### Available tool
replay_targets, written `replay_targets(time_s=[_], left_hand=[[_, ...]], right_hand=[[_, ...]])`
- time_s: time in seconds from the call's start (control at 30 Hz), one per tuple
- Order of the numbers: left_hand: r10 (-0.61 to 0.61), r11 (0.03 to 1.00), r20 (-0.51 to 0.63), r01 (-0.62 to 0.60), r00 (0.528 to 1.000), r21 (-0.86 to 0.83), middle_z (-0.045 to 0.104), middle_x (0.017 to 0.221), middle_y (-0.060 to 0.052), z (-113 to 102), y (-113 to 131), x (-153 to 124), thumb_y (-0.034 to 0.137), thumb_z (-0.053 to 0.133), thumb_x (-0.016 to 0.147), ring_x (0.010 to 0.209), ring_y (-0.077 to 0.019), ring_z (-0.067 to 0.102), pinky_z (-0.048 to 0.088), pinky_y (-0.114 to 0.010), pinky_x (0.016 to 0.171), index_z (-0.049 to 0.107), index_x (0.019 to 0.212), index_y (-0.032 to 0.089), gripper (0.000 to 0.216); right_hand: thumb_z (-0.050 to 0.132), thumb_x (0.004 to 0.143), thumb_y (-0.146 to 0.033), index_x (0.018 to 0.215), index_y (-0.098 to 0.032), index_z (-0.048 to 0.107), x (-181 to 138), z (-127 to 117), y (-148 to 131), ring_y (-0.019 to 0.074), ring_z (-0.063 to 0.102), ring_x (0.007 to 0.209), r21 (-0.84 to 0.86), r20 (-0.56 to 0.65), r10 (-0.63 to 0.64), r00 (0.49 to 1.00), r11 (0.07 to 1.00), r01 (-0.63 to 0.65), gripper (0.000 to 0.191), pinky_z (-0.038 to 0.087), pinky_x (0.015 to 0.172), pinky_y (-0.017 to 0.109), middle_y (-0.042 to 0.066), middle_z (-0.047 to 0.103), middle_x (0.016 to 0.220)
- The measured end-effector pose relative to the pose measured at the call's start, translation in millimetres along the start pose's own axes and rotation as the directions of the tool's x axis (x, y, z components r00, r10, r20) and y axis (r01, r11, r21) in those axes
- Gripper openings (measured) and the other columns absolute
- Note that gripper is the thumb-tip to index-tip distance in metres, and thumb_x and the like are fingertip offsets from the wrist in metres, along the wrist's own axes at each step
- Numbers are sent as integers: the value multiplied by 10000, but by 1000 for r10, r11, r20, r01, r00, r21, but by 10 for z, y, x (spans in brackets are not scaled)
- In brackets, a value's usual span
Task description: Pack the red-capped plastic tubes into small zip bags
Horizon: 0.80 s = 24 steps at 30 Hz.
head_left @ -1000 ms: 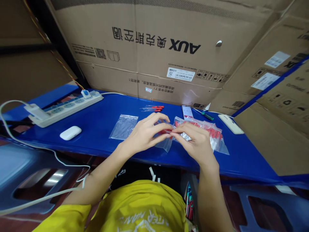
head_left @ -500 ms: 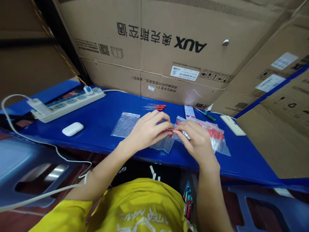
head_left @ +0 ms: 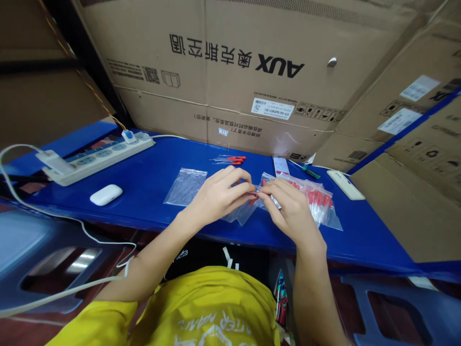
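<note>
Between my two hands is a clear zip bag [head_left: 242, 213] with something red inside, its top edge pinched by both. My left hand [head_left: 224, 193] closes thumb and fingers on the bag's left part. Beside it, the fingertips of my right hand [head_left: 288, 205] pinch the same edge from the right. Behind my right hand lie several filled zip bags [head_left: 321, 198] of red-handled tools. To the left of my left hand a clear zip bag [head_left: 185, 186] rests flat. Beyond my hands lie several small red-handled screwdrivers [head_left: 230, 160] with thin shafts.
A white power strip [head_left: 103, 156] with plugs and cables runs along the left, near a white earphone case [head_left: 106, 194]. A phone [head_left: 281, 166], a green-handled screwdriver [head_left: 310, 172] and a pale flat device [head_left: 345, 185] lie at the right. Cardboard [head_left: 216, 86] walls the back.
The view has shifted slightly. Both hands keep their pinch on the bag, and its hanging part has moved a little between them.
</note>
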<state>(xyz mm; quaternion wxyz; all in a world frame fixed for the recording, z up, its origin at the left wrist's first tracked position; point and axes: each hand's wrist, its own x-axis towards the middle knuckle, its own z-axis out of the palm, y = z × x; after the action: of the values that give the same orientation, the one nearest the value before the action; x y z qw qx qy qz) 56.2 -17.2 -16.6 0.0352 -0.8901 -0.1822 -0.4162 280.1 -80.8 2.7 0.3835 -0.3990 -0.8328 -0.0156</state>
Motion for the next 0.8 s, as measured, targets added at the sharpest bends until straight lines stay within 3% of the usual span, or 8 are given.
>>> replay_targets(time_s=[0.13,0.23,0.33,0.4,0.47,0.57,0.67,0.8], left_hand=[[-48,993,18,50,999,-110,734,1168,-110,-17,-6,-3,329,656,1083,1047,-233,678,570,-392,929,752,1146,213,163],[-120,936,49,130,992,-326,735,1205,-114,-19,-19,-5,402,751,1025,1132,-252,694,574,-418,1006,755,1190,216,248],[-298,756,76,284,952,-590,761,1234,-114,7,-52,-11,411,831,965,1139,-247,730,588,-397,1005,704,1330,230,426],[-451,582,111,386,886,-716,776,1226,-109,34,-94,-22,372,845,952,1065,-216,754,600,-362,961,646,1409,231,518],[-552,433,202,485,809,-760,792,1135,-93,53,-144,-34,359,859,929,962,-187,755,599,-326,902,687,1318,197,455],[-584,327,325,581,744,-745,777,894,-47,58,-198,-43,398,872,905,819,-163,717,572,-292,809,758,1001,158,283],[-608,305,300,565,735,-767,741,814,-18,48,-197,-28,423,870,905,765,-146,672,543,-281,778,760,906,163,282],[-626,286,255,522,737,-804,751,906,-31,52,-133,3,436,850,925,843,-149,678,549,-285,832,741,902,168,291]], right_hand=[[597,1101,-218,1027,-247,713,-11,5,13,252,709,919,15,-27,13,1000,1000,-12,140,582,851,422,76,750,965],[628,1089,-219,1040,-248,716,-22,23,28,247,727,925,33,-69,23,997,999,-21,104,595,853,418,73,772,974],[671,1064,-212,1020,-250,720,-29,43,47,224,735,860,61,-153,81,985,996,-72,76,606,814,391,50,786,930],[704,1038,-214,978,-252,717,-35,60,63,201,724,789,91,-207,137,969,989,-120,72,606,766,364,27,781,888],[732,1010,-221,958,-252,712,-43,83,82,187,718,753,139,-252,197,948,976,-166,64,607,737,346,14,776,876],[772,977,-254,1040,-253,703,-44,129,100,196,753,799,260,-295,315,902,935,-241,93,631,754,349,18,781,912],[802,958,-292,1128,-260,670,-28,169,105,202,775,807,401,-289,417,862,870,-287,218,644,763,352,8,779,893],[813,954,-317,1133,-265,659,-2,194,114,177,753,715,528,-262,471,842,800,-283,242,630,720,326,-17,764,837]])
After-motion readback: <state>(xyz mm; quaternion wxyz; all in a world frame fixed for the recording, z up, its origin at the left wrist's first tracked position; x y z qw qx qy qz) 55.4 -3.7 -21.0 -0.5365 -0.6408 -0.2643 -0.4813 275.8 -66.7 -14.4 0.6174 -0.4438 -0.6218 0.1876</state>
